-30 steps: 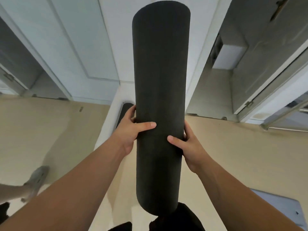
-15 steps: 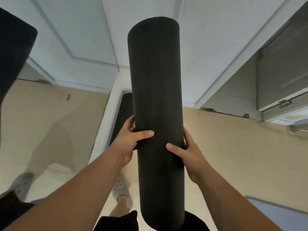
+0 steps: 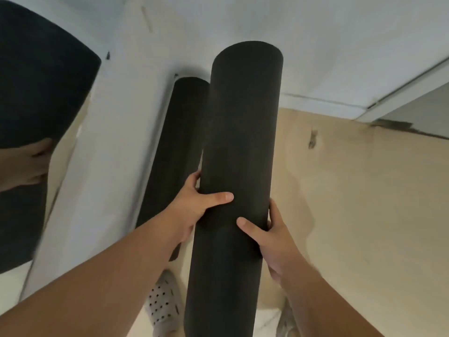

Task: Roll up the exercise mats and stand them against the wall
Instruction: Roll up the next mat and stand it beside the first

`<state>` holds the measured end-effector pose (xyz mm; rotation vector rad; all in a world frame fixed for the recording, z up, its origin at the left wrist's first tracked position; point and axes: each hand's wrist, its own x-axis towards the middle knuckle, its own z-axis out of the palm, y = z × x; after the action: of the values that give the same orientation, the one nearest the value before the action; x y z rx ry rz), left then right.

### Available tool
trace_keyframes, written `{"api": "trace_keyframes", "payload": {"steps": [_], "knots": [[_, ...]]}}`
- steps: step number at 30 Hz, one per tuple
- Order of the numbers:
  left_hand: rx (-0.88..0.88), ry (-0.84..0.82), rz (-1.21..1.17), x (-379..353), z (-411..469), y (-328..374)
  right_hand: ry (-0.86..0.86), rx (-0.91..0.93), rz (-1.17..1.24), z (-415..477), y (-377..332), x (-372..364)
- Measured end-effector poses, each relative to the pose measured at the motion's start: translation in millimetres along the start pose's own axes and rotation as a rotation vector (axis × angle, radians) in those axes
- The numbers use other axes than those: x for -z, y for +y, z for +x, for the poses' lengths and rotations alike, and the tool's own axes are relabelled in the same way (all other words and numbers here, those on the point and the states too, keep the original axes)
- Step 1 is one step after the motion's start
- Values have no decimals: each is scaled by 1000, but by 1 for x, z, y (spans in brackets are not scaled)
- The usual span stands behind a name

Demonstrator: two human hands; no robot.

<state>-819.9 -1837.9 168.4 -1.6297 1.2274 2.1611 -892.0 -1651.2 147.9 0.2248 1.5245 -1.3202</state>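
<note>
A rolled black exercise mat (image 3: 239,142) stands upright in front of me, held off or near the floor; its lower end runs out of the frame. My left hand (image 3: 194,207) grips its left side with the thumb across the front. My right hand (image 3: 269,242) grips its right side a little lower, thumb on the front. A second rolled black mat (image 3: 175,147) stands against the white wall (image 3: 109,166) just to the left, close beside my left hand.
A third dark rolled mat (image 3: 36,117) fills the far left, held by another person's hand (image 3: 26,164). My grey perforated shoe (image 3: 162,305) is on the beige floor (image 3: 364,203). A doorway opens at the upper right.
I have moved closer to the wall with the mat in both hands. The mat leaning on the wall is now right beside my left hand, and the left-hand mat looms larger.
</note>
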Motion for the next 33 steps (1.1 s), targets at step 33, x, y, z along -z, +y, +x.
{"api": "trace_keyframes", "payload": {"steps": [33], "knots": [[-499,148,1130,46,148,-110,257,-113,-437,171,96,-48]]}}
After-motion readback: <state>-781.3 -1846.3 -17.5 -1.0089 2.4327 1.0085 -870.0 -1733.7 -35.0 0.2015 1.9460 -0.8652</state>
